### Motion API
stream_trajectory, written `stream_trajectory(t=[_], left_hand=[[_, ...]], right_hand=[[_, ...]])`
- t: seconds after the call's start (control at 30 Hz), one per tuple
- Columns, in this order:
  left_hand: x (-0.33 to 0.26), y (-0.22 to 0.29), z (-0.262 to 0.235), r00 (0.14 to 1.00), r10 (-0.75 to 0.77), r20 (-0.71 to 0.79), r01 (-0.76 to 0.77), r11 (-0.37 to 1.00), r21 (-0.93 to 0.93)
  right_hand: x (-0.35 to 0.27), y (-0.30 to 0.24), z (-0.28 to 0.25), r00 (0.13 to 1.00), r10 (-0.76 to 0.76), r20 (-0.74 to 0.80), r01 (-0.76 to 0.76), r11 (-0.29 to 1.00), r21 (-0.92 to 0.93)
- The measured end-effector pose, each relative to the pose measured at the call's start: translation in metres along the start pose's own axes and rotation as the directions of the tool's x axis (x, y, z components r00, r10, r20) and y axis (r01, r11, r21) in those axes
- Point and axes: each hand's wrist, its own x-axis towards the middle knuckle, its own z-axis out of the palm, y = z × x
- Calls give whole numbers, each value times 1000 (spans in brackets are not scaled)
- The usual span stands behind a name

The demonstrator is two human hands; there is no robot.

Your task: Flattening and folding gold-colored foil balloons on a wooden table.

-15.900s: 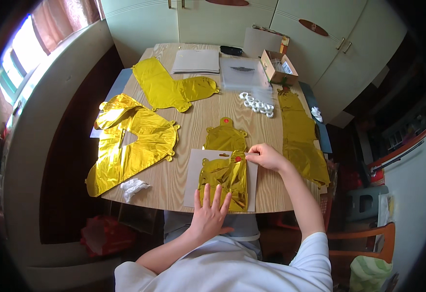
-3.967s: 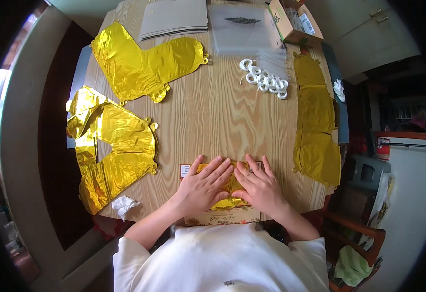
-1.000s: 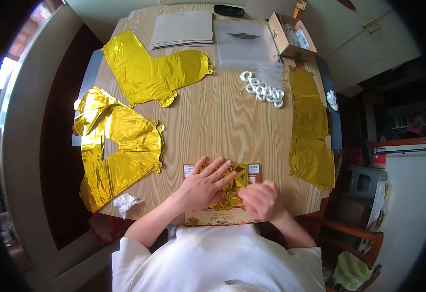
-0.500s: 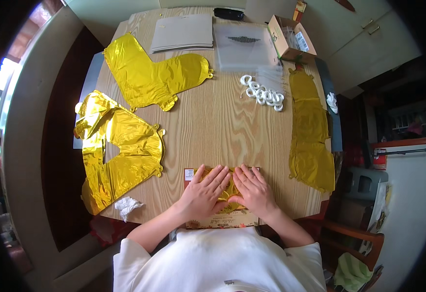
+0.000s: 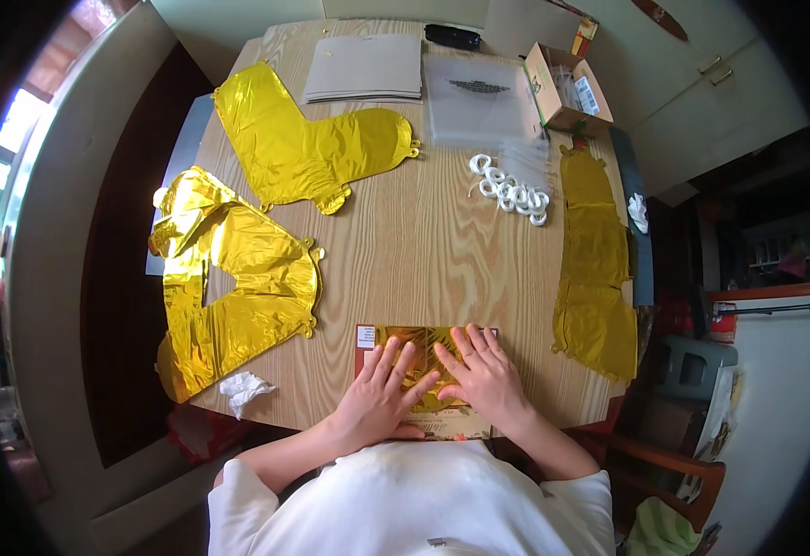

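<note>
At the near edge of the table, a folded piece of shiny gold foil (image 5: 403,335) lies on a flat printed card or sleeve (image 5: 465,426) with autumn leaf prints and a white label at its far left corner. My left hand (image 5: 377,389) rests palm down over the left part, fingers spread and its thumb low near the card's near edge. Over the right part, my right hand (image 5: 486,382) lies flat with fingers spread, the tips on the foil. Neither hand grasps anything. Much of the foil and card is hidden under the hands.
Flat gold foil balloons lie at the left (image 5: 275,264), far left (image 5: 331,144) and right (image 5: 595,259). White ribbon rolls (image 5: 516,196), clear plastic bags (image 5: 479,116), a cardboard box (image 5: 567,116), grey boards (image 5: 368,69) and a black pouch (image 5: 451,37) stand farther back. Crumpled tissue (image 5: 245,391) lies near left.
My left hand has slid nearer to me and its fingers have spread. My right hand's fingers have also spread, baring more of the foil. The whole view has shifted slightly.
</note>
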Motion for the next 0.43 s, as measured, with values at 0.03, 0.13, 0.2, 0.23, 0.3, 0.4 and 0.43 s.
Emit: stream_trajectory(t=[0.03,0.13,0.2,0.23,0.3,0.4,0.43], left_hand=[[-1,1,-1,1000,-7,-18,7,1000,-10],[9,-2,-10,992,-105,76,107,994,-28],[29,-10,-13,988,-101,-119,93,993,-72],[42,-14,-12,981,-85,-176,78,996,-44],[60,-17,5,971,-31,-238,31,1000,-3],[62,-13,19,974,-58,-218,38,995,-97],[61,-14,18,979,-61,-194,51,997,-53]], right_hand=[[0,0,0,1000,-5,6,5,1000,-6],[-1,1,3,1000,-16,-5,16,1000,-16],[-3,2,8,999,-23,-46,23,1000,-7],[-3,1,7,999,-27,-20,27,1000,-14],[-2,1,3,999,-33,30,34,999,-32],[-5,3,4,998,-47,46,49,998,-36],[-6,3,4,998,-44,42,45,998,-38]])
